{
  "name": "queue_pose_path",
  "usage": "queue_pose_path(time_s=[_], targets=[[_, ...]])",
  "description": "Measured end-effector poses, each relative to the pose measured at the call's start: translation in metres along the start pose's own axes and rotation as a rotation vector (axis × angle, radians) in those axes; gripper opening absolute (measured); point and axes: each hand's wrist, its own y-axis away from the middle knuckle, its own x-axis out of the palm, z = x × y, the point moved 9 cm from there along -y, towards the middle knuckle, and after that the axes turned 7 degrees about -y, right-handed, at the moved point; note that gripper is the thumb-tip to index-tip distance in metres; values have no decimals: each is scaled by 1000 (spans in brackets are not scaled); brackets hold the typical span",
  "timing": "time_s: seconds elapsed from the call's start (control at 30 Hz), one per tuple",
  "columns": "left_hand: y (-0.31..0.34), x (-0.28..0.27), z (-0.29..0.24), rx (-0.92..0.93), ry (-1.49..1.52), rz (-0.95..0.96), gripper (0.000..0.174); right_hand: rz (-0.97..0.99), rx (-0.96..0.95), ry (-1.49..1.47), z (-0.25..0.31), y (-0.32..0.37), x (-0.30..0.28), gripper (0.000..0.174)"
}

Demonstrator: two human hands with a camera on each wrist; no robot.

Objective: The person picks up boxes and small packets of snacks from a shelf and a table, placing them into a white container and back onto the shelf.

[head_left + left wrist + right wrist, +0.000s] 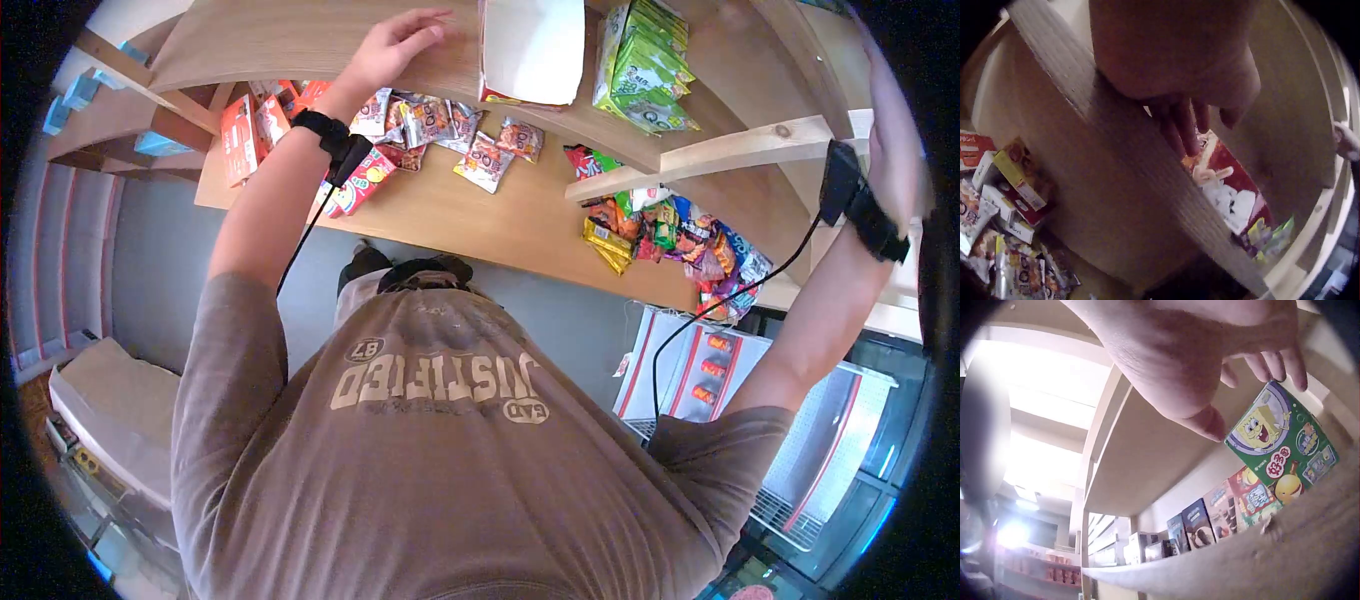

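My left hand (400, 45) reaches over the wooden shelf with loose fingers, holding nothing. In the left wrist view its fingers hang down above a red box (1225, 165) behind a wooden rail. A white-lined open carton (533, 50) sits to its right. My right arm stretches up at the far right of the head view, its hand beyond the frame edge. In the right wrist view my right hand (1204, 359) holds a green cartoon box (1282, 447) by its top edge, thumb at one corner and fingers at the other. The shelf lip hides the box's lower part.
Boxes of snacks (1197, 525) stand in a row beside the green box. Green packets (645, 65) fill a carton on the upper shelf. Snack bags (485, 160) and a colourful heap of packets (690, 240) lie on the lower board. A wooden rail (715, 155) crosses the right.
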Motion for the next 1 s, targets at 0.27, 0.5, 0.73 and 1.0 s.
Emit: queue_pose_path(time_s=[0.27, 0.5, 0.73, 1.0], targets=[[59, -62, -33, 143, 80, -504, 20, 121, -97, 223, 4, 30, 15, 64], [202, -98, 102, -289, -309, -664, 25, 69, 209, -468, 37, 121, 46, 34], [257, -29, 162, -439, -982, -81, 95, 931, 714, -1076, 73, 289, 316, 24], [237, 19, 152, -563, -1052, 120, 93, 1214, 1355, -1370, 111, 415, 464, 55]])
